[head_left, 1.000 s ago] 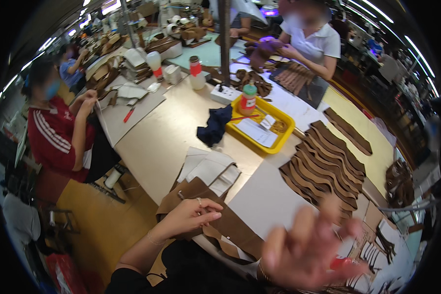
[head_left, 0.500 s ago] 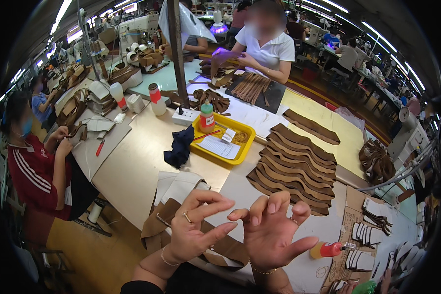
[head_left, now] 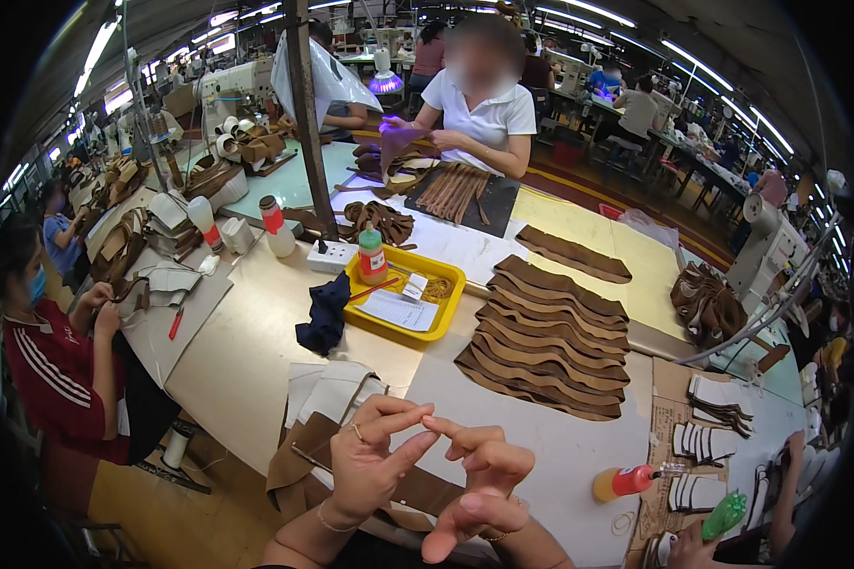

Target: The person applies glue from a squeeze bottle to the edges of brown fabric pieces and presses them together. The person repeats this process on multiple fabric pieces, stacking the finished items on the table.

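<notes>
At the near edge of the table, we see the left hand (head_left: 361, 467) and the right hand (head_left: 491, 469) raised together, their index fingertips meeting. The left is narrow, its thumb bent close to its index finger; we cannot tell whether something fine is pinched there. The right is wider, its thumb spread well away from its curled fingers.

As for writing, the bottle with a green cap (head_left: 371, 258) has an orange-red label, its print too small for us to make out. It stands in a yellow tray (head_left: 425, 334) beside a white sheet (head_left: 396, 309) bearing fine lines and a small white block (head_left: 415, 286) with faint marks. To the right, the cardboard (head_left: 670, 403) carries dark print, which we cannot make out either.

The brown piece (head_left: 315, 436) lies below and behind the hands, mostly to the left of the left hand and partly covered by both; whether either touches it we cannot tell. White pieces (head_left: 321, 387) lie just beyond it. Farther off, beyond the right hand, wavy brown strips (head_left: 550, 351) overlap in a row.
</notes>
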{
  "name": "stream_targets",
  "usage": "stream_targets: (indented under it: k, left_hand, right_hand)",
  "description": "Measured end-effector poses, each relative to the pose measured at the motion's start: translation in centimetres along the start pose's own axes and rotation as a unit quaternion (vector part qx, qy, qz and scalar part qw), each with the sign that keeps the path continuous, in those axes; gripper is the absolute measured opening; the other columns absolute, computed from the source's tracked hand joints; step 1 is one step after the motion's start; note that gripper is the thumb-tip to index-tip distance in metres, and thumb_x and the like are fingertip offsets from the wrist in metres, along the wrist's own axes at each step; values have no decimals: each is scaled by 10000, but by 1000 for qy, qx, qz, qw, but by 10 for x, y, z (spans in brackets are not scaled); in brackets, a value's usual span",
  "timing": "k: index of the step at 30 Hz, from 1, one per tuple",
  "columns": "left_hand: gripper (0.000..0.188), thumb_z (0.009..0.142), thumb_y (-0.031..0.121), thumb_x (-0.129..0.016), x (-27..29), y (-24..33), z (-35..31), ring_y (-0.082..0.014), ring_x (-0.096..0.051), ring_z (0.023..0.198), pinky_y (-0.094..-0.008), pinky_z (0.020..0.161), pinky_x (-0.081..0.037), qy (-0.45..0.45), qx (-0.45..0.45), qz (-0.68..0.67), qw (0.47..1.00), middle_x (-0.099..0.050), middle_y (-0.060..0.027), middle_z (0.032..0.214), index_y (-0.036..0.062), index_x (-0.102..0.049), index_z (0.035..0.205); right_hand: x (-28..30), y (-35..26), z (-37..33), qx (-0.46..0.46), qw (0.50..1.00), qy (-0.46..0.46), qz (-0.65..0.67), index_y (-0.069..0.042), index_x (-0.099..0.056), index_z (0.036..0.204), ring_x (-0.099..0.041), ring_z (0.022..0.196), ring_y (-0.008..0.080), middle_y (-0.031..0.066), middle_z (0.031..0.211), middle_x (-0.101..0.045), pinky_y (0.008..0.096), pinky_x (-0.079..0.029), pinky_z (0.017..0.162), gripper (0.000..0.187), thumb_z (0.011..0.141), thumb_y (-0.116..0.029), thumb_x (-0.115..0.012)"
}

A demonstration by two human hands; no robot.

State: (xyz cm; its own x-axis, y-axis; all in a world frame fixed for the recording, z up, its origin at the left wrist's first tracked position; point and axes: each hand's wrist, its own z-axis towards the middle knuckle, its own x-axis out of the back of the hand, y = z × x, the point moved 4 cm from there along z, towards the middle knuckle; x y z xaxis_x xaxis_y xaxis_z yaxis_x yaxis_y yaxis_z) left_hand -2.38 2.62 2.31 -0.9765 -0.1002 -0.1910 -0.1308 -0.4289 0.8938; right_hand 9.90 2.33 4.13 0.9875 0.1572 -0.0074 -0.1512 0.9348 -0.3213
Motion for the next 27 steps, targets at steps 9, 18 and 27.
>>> stream_targets:
  k: [9,18,27]
  left_hand:
    - [325,723,-84,-691,13,-7,-5,-136,-546,879,-232,787,-442,20,-18,46,999,-569,-79,964,-9,-649,1037]
    - [194,877,115,-553,143,-14,-19,-136,-542,801,-251,725,-445,199,-17,160,967,-574,-92,858,-23,-597,748]
    - [339,732,268,-694,369,-168,-299,-255,-564,971,-361,819,-453,270,472,527,653,-587,-139,1035,51,-623,983]
  right_hand:
    - [-8,5,-8,-25,999,-38,-16,-207,-344,1099,-444,753,258,125,981,-317,536,-509,800,616,714,-593,-632]
    - [5,18,-29,-94,995,-26,-24,-183,-405,1047,-453,791,239,110,960,-363,568,-431,886,587,713,-606,-638]
    - [-7,26,-59,-166,984,-37,-41,-184,-346,1061,-451,788,218,93,939,-374,523,-413,887,605,765,-691,-495]
